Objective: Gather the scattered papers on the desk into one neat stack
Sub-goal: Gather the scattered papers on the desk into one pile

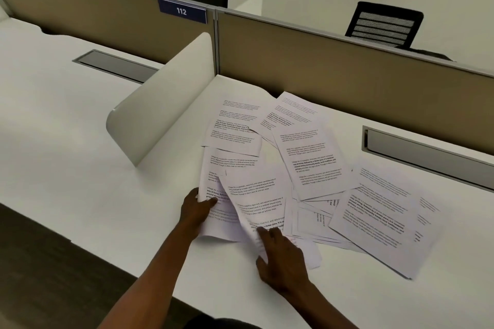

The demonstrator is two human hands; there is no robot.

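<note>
Several printed white sheets lie fanned out and overlapping on the white desk point(80, 157). My left hand point(196, 209) pinches the left edge of a near sheet point(213, 168), thumb on top. A curled sheet point(256, 192) overlaps it, and my right hand point(280, 256) grips its lifted lower edge. Further sheets lie behind: one at the back left point(235, 125), one in the middle point(312, 160), and a skewed one at the right point(382, 219) over a loose pile point(310, 224).
A low white divider point(160, 104) stands left of the papers. Tan partition panels point(347, 75) run along the back, with a "112" label point(182, 11). Grey cable trays point(427, 155) point(117, 64) are set in the desk. Two black chairs point(385, 24) stand beyond.
</note>
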